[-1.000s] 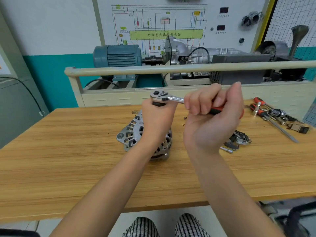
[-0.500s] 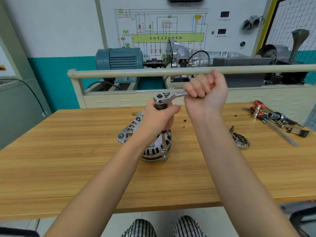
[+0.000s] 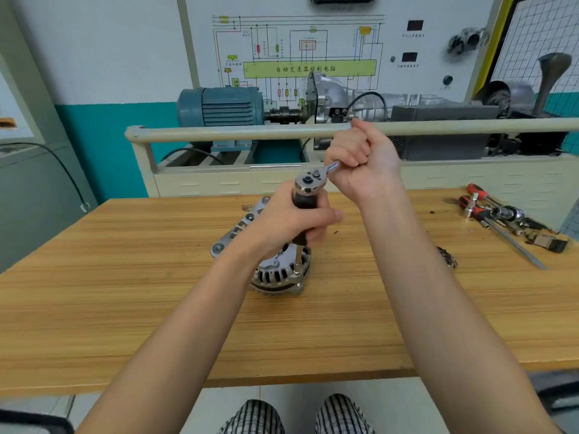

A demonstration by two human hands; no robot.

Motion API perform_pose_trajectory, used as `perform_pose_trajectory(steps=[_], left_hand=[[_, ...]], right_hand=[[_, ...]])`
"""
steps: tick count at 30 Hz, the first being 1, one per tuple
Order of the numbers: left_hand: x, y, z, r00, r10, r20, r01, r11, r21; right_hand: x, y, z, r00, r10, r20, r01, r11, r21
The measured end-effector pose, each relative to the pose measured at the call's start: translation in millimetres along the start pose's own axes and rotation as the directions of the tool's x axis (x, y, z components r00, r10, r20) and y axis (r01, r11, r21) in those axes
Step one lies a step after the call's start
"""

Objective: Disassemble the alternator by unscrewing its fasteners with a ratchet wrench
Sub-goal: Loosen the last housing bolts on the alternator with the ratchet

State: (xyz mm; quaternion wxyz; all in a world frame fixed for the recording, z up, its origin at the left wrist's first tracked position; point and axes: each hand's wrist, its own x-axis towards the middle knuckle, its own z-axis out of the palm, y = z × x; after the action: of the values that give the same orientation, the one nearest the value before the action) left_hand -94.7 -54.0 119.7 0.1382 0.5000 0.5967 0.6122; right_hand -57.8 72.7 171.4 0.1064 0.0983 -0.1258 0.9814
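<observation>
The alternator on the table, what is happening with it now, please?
A person is loosening a fastener on the alternator, which sits on the wooden table. The left hand grips the black extension under the ratchet wrench head, keeping it upright. The right hand grips the wrench handle. Spare tools lie at the right.

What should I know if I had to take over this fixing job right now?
Left hand: its fingers grip the black extension bar under the ratchet head, keeping it upright.
Right hand: holds the handle of the shiny silver ratchet wrench.
The socket sits on a fastener at the rim of the silver ribbed metal alternator, which stands on the wooden table.
Done: the tool is seated on the fastener.
Left: finish unscrewing it, then the other fasteners. How many remain can't be seen.
Spare red-handled tools lie far right.
</observation>
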Motion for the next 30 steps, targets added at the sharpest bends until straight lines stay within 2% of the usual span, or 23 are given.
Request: perform_pose_trajectory(steps=[2, 4, 6, 8, 10, 11, 12, 14, 16, 17, 19, 21, 23, 25, 26, 28, 30], left_hand=[[3, -1, 2, 0.999, -0.036, -0.019, 0.035, 0.996, -0.082], [4, -5, 5, 0.983, -0.063, -0.172, 0.039, 0.989, -0.139], [5, -9, 9, 0.901, -0.061, -0.429, 0.018, 0.994, -0.105], [6, -12, 18, 0.777, -0.019, -0.629, -0.004, 0.999, -0.035], [6, -12, 23, 0.731, -0.003, -0.682, -0.015, 1.000, -0.020], [5, -12, 23, 0.744, -0.005, -0.668, -0.015, 1.000, -0.024], [3, -13, 20, 0.776, -0.005, -0.631, -0.013, 1.000, -0.025], [-2, -11, 9, 0.881, 0.010, -0.473, -0.017, 1.000, -0.009], [-5, -8, -1, 0.973, 0.041, -0.225, -0.039, 0.999, 0.012], [-4, -6, -4, 0.993, 0.043, -0.112, -0.042, 0.999, 0.015], [-1, -3, -4, 0.999, 0.008, 0.044, -0.008, 1.000, 0.002], [2, -1, -1, 0.995, -0.035, 0.089, 0.038, 0.999, -0.038], [4, -2, 1, 0.998, -0.056, -0.005, 0.055, 0.995, -0.089], [3, -6, 6, 0.973, -0.066, -0.219, 0.040, 0.992, -0.118], [4, -7, 9, 0.936, -0.067, -0.346, 0.029, 0.993, -0.115], [6, -9, 18, 0.830, -0.066, -0.554, 0.022, 0.996, -0.087], [7, -10, 24, 0.773, -0.060, -0.632, 0.031, 0.998, -0.056]], right_hand=[[-3, 2, 1, 0.998, -0.060, -0.022, 0.060, 0.998, -0.003], [-17, 9, -2, 0.968, -0.252, -0.001, 0.252, 0.966, -0.056], [-38, 25, -8, 0.876, -0.469, 0.113, 0.482, 0.864, -0.143], [-59, 47, -12, 0.735, -0.619, 0.275, 0.673, 0.715, -0.189], [-70, 62, -16, 0.619, -0.679, 0.396, 0.778, 0.598, -0.192], [-70, 63, -16, 0.603, -0.681, 0.415, 0.789, 0.585, -0.186], [-68, 59, -15, 0.625, -0.668, 0.404, 0.771, 0.611, -0.180], [-55, 40, -9, 0.767, -0.567, 0.300, 0.629, 0.755, -0.183], [-33, 18, -5, 0.932, -0.342, 0.120, 0.358, 0.920, -0.161], [-21, 9, -2, 0.978, -0.203, 0.053, 0.208, 0.971, -0.119], [-3, 0, 0, 1.000, 0.016, 0.004, -0.016, 1.000, -0.027], [2, 1, 1, 0.999, 0.046, -0.008, -0.046, 0.999, -0.007], [-5, 5, 1, 0.994, -0.103, -0.030, 0.102, 0.994, -0.032], [-23, 14, -3, 0.950, -0.313, 0.024, 0.314, 0.946, -0.084], [-34, 21, -6, 0.903, -0.422, 0.084, 0.430, 0.896, -0.116], [-57, 40, -11, 0.762, -0.603, 0.236, 0.644, 0.745, -0.176], [-70, 54, -15, 0.641, -0.675, 0.366, 0.760, 0.623, -0.182]])
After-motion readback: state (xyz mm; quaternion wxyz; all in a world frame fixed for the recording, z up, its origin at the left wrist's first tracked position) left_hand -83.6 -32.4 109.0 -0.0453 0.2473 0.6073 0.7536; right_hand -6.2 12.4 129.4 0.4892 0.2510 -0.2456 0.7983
